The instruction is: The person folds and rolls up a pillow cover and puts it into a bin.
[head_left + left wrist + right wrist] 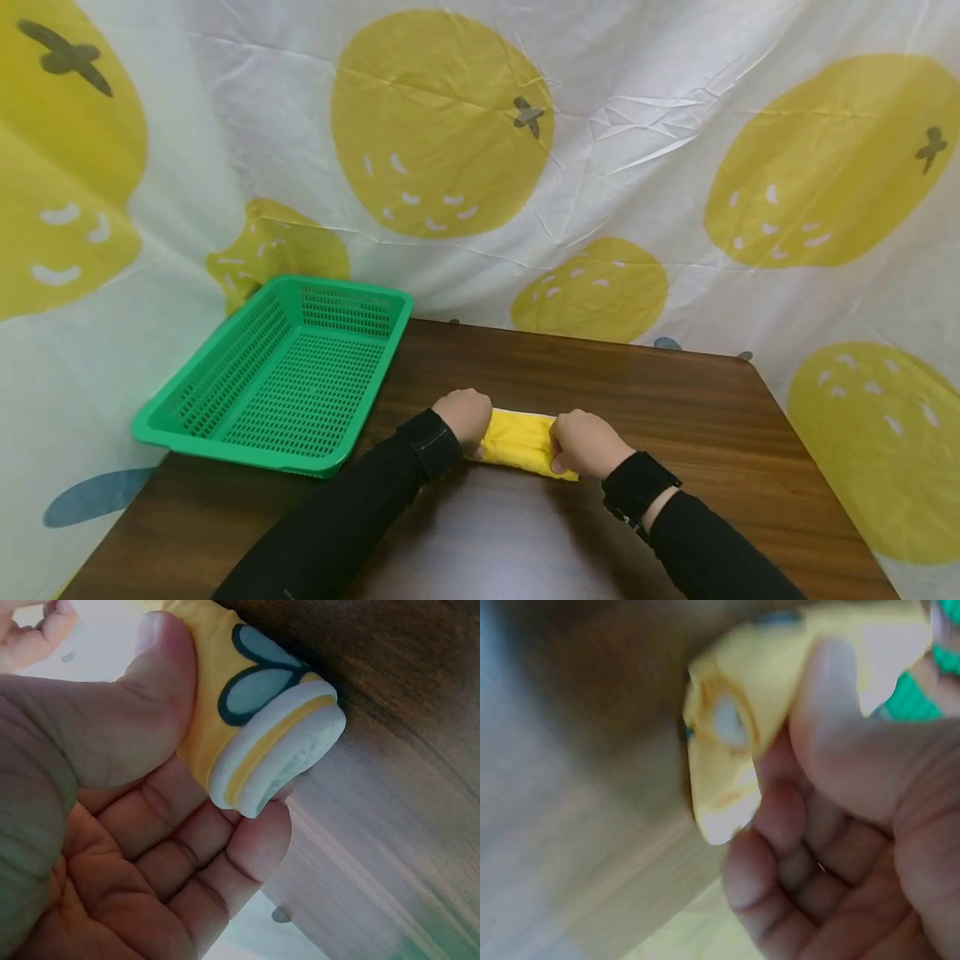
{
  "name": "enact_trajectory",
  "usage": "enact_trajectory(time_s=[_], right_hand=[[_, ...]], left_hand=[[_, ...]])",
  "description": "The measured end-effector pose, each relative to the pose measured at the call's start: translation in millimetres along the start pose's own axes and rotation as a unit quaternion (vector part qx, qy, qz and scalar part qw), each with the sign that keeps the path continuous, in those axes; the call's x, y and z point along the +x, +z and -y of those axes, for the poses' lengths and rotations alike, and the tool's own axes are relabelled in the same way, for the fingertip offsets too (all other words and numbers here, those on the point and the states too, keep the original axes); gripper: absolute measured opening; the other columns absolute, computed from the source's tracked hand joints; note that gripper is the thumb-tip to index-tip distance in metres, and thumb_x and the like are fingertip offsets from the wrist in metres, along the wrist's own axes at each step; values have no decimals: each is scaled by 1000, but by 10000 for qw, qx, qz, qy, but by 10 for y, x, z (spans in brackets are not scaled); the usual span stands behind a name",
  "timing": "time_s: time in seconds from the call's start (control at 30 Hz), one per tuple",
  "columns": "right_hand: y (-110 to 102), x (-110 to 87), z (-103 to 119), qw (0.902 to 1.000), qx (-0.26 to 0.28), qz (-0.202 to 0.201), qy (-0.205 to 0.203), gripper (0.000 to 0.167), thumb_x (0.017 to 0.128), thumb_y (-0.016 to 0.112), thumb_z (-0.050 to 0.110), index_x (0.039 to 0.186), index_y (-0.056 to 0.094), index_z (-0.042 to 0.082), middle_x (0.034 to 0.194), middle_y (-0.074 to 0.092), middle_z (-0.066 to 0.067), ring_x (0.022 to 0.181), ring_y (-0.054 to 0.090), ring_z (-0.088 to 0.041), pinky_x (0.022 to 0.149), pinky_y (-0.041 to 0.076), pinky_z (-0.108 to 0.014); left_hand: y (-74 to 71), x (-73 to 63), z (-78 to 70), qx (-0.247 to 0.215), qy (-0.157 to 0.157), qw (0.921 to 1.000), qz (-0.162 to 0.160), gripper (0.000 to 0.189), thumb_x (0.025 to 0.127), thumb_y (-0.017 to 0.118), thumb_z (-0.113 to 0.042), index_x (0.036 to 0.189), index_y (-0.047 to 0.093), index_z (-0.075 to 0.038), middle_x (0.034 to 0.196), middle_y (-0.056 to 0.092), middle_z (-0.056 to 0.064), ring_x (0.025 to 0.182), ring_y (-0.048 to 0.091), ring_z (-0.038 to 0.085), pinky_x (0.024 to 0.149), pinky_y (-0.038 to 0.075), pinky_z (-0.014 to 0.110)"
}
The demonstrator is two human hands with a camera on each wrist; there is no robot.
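A folded strip of yellow cloth [517, 442] lies low over the table, its long side running left to right between my hands. My left hand [465, 419] pinches its left end. In the left wrist view the thumb presses on top, fingers underneath, beside a rolled white-and-yellow edge [277, 750] and a dark-outlined leaf print [259, 690]. The right end is pinched by my right hand [588, 444]. In the blurred right wrist view, the thumb lies over the cloth [780, 675] with the fingers curled below, and a folded flap hangs past the fingertips.
A green plastic basket [375, 371] with perforated walls stands on the left of the brown wooden table [712, 425]. Behind the table hangs a white sheet [637, 167] with large yellow fruit prints.
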State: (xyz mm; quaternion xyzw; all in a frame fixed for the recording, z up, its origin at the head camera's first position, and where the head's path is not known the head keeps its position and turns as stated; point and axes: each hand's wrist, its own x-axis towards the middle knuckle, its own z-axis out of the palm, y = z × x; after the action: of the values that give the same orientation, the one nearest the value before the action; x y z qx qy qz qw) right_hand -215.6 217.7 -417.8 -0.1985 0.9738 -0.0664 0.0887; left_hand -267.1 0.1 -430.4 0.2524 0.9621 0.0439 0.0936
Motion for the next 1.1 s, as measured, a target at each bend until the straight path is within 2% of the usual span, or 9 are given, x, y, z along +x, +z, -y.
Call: enact_trajectory(time_s=[0.1, 0.23, 0.33, 0.47, 0.6, 0.67, 0.73, 0.83, 1.1], right_hand=[[120, -150, 72, 9920, -842, -850, -402, 25, 80, 89, 5, 67, 69, 10, 63, 58, 2, 61, 49, -15, 64, 49, -33], [235, -299, 136, 9635, -1872, -1721, -839, 20, 79, 88, 5, 68, 72, 9, 65, 66, -2, 63, 55, -19, 64, 51, -33], [272, -349, 158, 9593, -1981, -1845, -807, 22, 74, 96, 18, 75, 77, 8, 71, 71, -5, 67, 57, -20, 67, 52, -32], [296, -353, 153, 9634, -1852, -1823, -662, 32, 66, 101, 26, 78, 78, 7, 73, 72, -5, 69, 57, -20, 69, 52, -33], [309, -341, 143, 9648, -1784, -1828, -633, 32, 65, 102, 22, 77, 76, 7, 72, 72, -6, 69, 57, -20, 68, 51, -33], [306, -340, 142, 9660, -1725, -1829, -595, 32, 66, 102, 22, 76, 76, 7, 71, 71, -5, 68, 56, -20, 68, 51, -33], [305, -338, 136, 9669, -1675, -1844, -551, 32, 66, 102, 21, 75, 75, 7, 70, 71, -5, 67, 54, -19, 68, 51, -33], [313, -327, 114, 9686, -1610, -1836, -472, 32, 68, 101, 22, 75, 73, 7, 69, 69, -4, 66, 52, -18, 68, 51, -33], [333, -307, 63, 9762, -1521, -1501, -360, 31, 78, 95, 23, 81, 69, 7, 73, 68, -4, 69, 52, -19, 70, 51, -34]], left_hand=[[51, 73, 26, -34, 23, 10000, 50, 33, 71, 99, -24, 86, 74, -10, 74, 58, 1, 67, 52, 18, 65, 49, 35], [307, 334, 165, -21, 165, 9999, 0, 35, 66, 100, -27, 83, 73, -11, 74, 59, 1, 68, 53, 20, 65, 51, 39], [584, 570, 311, 59, 300, 9995, -113, 38, 63, 100, -31, 82, 73, -14, 74, 59, 0, 67, 54, 20, 64, 50, 39], [766, 710, 401, 98, 393, 9989, -231, 38, 62, 100, -32, 82, 72, -16, 73, 58, -1, 66, 53, 19, 62, 48, 37], [537, 504, 279, -18, 290, 9995, -156, 37, 65, 100, -28, 85, 73, -11, 75, 59, 2, 67, 53, 22, 65, 51, 41], [326, 319, 170, -44, 229, 9997, -118, 37, 67, 100, -26, 86, 74, -8, 75, 59, 3, 68, 53, 22, 68, 53, 41], [156, 156, 86, -33, 230, 9996, -162, 35, 69, 99, -23, 85, 73, -8, 73, 58, 2, 67, 52, 21, 69, 52, 39], [-5, 7, 10, -17, 208, 9997, -134, 32, 72, 98, -22, 83, 72, -8, 71, 55, 0, 67, 51, 18, 69, 50, 35], [42, 14, 52, 24, 316, 9993, -213, 33, 73, 98, -24, 77, 69, -10, 67, 48, -2, 64, 47, 17, 66, 45, 33]])
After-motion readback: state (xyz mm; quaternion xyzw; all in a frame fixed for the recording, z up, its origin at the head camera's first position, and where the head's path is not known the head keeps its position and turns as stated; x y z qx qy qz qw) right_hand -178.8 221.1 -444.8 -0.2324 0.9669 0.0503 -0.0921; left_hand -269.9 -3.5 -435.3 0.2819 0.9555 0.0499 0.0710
